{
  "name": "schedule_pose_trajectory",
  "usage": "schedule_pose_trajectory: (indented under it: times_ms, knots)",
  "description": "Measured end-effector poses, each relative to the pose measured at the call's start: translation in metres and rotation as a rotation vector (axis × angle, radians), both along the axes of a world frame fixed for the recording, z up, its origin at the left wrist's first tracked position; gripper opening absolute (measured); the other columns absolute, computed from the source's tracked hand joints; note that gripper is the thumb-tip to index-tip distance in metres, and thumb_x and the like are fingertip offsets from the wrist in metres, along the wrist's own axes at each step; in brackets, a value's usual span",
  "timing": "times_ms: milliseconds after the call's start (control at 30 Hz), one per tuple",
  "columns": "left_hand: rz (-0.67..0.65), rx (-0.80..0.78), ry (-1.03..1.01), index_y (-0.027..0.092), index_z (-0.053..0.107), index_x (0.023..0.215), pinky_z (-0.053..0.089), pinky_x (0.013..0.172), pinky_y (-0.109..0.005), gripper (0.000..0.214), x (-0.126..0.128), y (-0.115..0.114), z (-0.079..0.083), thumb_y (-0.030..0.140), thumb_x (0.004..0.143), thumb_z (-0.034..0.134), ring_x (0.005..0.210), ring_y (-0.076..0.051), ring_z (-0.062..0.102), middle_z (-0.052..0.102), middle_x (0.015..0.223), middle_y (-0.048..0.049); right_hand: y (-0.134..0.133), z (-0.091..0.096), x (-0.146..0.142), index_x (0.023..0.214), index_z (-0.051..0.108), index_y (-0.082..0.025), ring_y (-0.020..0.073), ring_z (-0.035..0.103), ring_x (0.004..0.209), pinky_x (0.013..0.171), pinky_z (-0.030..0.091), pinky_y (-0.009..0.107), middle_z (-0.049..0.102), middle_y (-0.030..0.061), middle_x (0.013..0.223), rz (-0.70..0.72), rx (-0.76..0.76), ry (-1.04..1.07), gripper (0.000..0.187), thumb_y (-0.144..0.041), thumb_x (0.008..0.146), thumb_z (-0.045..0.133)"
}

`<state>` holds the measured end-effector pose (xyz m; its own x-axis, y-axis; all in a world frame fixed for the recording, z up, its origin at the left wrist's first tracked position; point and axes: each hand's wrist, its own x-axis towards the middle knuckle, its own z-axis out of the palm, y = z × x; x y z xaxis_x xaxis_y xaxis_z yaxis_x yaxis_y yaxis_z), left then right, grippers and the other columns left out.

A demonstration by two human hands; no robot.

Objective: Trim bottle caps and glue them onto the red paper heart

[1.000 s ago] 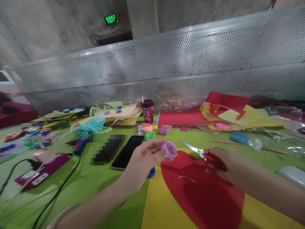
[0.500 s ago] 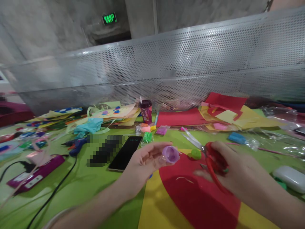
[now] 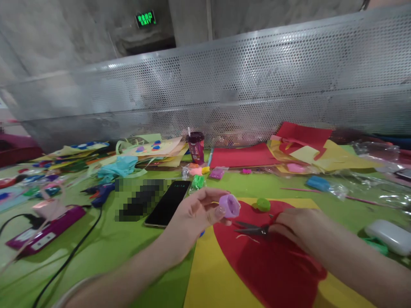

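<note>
My left hand (image 3: 202, 209) pinches a small purple hollow cap-like piece (image 3: 229, 205), its open end facing right. Low over the red shape (image 3: 266, 265), my right hand (image 3: 298, 226) has its fingers closed at the handle end of the scissors (image 3: 253, 229). Their blades are a little apart and point left, beneath the purple piece. The red handles are mostly hidden by the hand and blend into the red. A green round piece (image 3: 263, 205) lies at the top of the red shape, which rests on a yellow sheet (image 3: 202, 273). A pale thread-like scrap (image 3: 247, 238) lies near the blades.
Left of my left hand lie a phone (image 3: 168, 203), a glue gun (image 3: 102, 194) and a purple power strip (image 3: 46, 231) with cords. A lidded cup (image 3: 196, 147) stands behind. Coloured paper (image 3: 244, 155) lines the metal mesh panel (image 3: 224, 85). A white case (image 3: 390, 236) sits at right.
My right hand has lowered the scissors from above the table to the red shape, blades turning to point left. My left hand stays nearly in place, the purple piece slightly turned.
</note>
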<state>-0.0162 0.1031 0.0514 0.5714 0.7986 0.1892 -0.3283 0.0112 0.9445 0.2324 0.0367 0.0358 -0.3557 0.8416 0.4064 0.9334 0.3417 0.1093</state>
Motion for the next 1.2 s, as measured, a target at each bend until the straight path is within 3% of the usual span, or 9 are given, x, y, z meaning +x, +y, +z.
schedule_pose_trajectory:
  times_ms: [100, 233, 333, 600, 900, 1200]
  knots:
    - [-0.047, 0.017, 0.072, 0.017, 0.067, 0.094, 0.052, 0.074, -0.028, 0.025, 0.000, -0.002, 0.000, 0.028, 0.073, 0.077, 0.077, -0.014, 0.065, 0.071, 0.092, -0.0060, -0.006, 0.011, -0.013, 0.066, 0.060, -0.020, 0.0169, 0.060, 0.051, 0.046, 0.042, 0.026, 0.062, 0.0018, 0.062, 0.028, -0.016, -0.062, 0.024, -0.010, 0.085, 0.050]
    - [-0.080, 0.010, 0.166, 0.018, 0.069, 0.091, 0.051, 0.076, -0.029, 0.023, 0.003, -0.007, 0.002, 0.026, 0.071, 0.078, 0.078, -0.015, 0.066, 0.072, 0.089, -0.0045, -0.018, 0.026, -0.038, 0.092, 0.062, -0.017, 0.0108, 0.054, 0.051, 0.048, 0.045, 0.022, 0.060, 0.0022, 0.072, 0.095, 0.093, 0.393, 0.017, -0.021, 0.091, 0.046]
    - [-0.116, -0.024, 0.180, 0.019, 0.068, 0.087, 0.051, 0.075, -0.028, 0.022, 0.005, -0.011, 0.003, 0.022, 0.069, 0.079, 0.079, -0.015, 0.066, 0.072, 0.088, -0.0026, -0.022, 0.029, -0.053, 0.092, 0.061, -0.018, 0.0081, 0.053, 0.054, 0.050, 0.046, 0.018, 0.060, 0.0016, 0.078, 0.180, 0.062, 0.612, 0.013, -0.018, 0.087, 0.049]
    - [-0.155, -0.029, 0.198, 0.018, 0.066, 0.081, 0.049, 0.073, -0.026, 0.021, 0.010, -0.019, 0.003, 0.016, 0.065, 0.080, 0.074, -0.013, 0.064, 0.071, 0.079, 0.0003, -0.023, 0.021, -0.062, 0.080, 0.060, -0.018, 0.0092, 0.052, 0.055, 0.047, 0.043, 0.019, 0.060, 0.0010, 0.072, 0.178, 0.029, 0.617, 0.016, -0.012, 0.082, 0.045]
    - [-0.127, -0.020, 0.247, 0.018, 0.066, 0.083, 0.049, 0.074, -0.026, 0.023, 0.009, -0.022, -0.001, 0.020, 0.066, 0.080, 0.076, -0.013, 0.064, 0.071, 0.081, -0.0007, -0.025, 0.013, -0.067, 0.077, 0.059, -0.015, 0.0140, 0.058, 0.059, 0.053, 0.049, 0.024, 0.060, 0.0045, 0.071, 0.161, 0.120, 0.496, 0.023, -0.008, 0.079, 0.037]
    - [-0.137, -0.017, 0.246, 0.017, 0.065, 0.085, 0.049, 0.073, -0.025, 0.022, 0.009, -0.023, -0.003, 0.020, 0.068, 0.079, 0.074, -0.011, 0.061, 0.069, 0.080, 0.0000, -0.026, 0.013, -0.066, 0.075, 0.060, -0.016, 0.0105, 0.055, 0.056, 0.052, 0.045, 0.020, 0.059, 0.0015, 0.068, 0.140, 0.049, 0.621, 0.019, -0.006, 0.076, 0.043]
